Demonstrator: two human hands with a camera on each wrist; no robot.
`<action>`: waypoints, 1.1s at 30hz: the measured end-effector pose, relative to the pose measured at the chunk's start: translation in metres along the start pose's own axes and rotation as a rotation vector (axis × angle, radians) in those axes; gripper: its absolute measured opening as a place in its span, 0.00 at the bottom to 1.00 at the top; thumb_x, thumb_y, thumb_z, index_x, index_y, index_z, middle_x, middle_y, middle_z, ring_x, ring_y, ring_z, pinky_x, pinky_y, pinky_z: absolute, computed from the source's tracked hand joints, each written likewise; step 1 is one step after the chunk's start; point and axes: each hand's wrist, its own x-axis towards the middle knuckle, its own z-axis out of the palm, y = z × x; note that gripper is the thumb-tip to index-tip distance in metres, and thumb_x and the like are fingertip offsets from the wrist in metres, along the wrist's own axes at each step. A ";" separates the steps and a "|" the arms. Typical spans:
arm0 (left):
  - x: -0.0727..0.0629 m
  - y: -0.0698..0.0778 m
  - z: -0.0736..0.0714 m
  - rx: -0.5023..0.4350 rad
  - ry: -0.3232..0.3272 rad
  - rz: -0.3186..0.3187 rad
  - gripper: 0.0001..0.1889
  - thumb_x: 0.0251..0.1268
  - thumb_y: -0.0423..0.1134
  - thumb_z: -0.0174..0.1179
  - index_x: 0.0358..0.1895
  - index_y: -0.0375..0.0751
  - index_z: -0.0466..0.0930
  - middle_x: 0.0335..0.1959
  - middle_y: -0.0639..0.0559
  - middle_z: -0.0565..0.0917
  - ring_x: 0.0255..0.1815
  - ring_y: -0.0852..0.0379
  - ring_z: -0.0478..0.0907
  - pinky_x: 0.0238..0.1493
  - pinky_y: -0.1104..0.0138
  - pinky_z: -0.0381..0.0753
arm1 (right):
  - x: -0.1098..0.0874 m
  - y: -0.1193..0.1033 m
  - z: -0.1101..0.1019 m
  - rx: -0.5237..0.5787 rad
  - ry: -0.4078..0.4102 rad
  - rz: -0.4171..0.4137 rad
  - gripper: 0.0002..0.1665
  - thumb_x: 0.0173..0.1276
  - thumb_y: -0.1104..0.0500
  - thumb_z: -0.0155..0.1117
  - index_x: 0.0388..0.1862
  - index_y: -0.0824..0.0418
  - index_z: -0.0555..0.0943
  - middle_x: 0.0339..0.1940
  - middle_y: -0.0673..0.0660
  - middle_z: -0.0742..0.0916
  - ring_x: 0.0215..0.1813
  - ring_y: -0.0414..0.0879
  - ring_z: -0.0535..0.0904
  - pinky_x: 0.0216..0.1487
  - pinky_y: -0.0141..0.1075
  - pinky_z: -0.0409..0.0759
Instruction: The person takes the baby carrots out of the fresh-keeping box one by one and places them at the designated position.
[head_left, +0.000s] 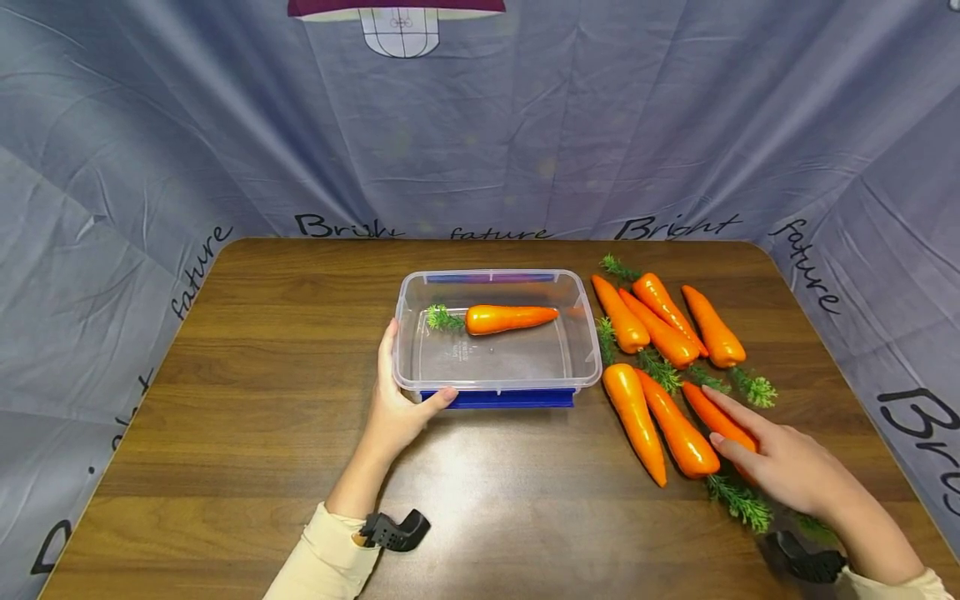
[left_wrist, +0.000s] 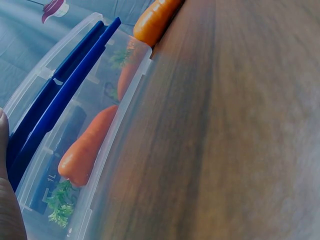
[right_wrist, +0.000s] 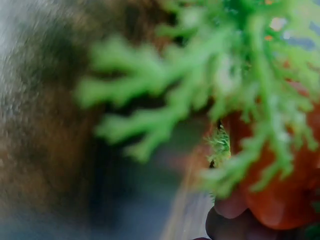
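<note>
My left hand [head_left: 399,415] holds a clear plastic storage box [head_left: 498,386] at its front left corner, the thumb lying along the blue front clip [head_left: 517,399] and the fingers on the left side. Inside the box one toy carrot [head_left: 510,319] lies crosswise, its green top to the left. At the right of the table my right hand [head_left: 798,467] grips an orange carrot [head_left: 712,414], thumb on one side and fingers over the other. The palm hides part of that carrot. Up close in the right wrist view, blurred green leaves [right_wrist: 265,90] cover much of the carrot [right_wrist: 275,200].
Two carrots [head_left: 636,425] lie just left of my right hand, and several more [head_left: 712,325] lie behind it, right of the box. All rest on the brown wooden table [head_left: 247,400]. A grey printed curtain [head_left: 525,125] hangs around the back and sides.
</note>
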 end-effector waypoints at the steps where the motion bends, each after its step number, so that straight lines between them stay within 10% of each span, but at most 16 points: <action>1: 0.000 0.000 0.000 0.000 0.000 0.000 0.61 0.46 0.28 0.75 0.80 0.45 0.39 0.82 0.44 0.47 0.78 0.37 0.54 0.78 0.47 0.53 | 0.001 0.001 0.000 0.006 -0.007 0.002 0.41 0.76 0.36 0.48 0.82 0.42 0.51 0.69 0.77 0.71 0.60 0.82 0.71 0.44 0.70 0.73; 33: 0.000 -0.002 0.000 0.032 0.003 -0.008 0.62 0.46 0.29 0.76 0.80 0.47 0.40 0.82 0.45 0.48 0.78 0.39 0.55 0.78 0.48 0.54 | 0.012 -0.003 0.010 -0.048 -0.120 0.066 0.42 0.76 0.29 0.32 0.81 0.35 0.31 0.71 0.75 0.70 0.49 0.76 0.81 0.34 0.65 0.76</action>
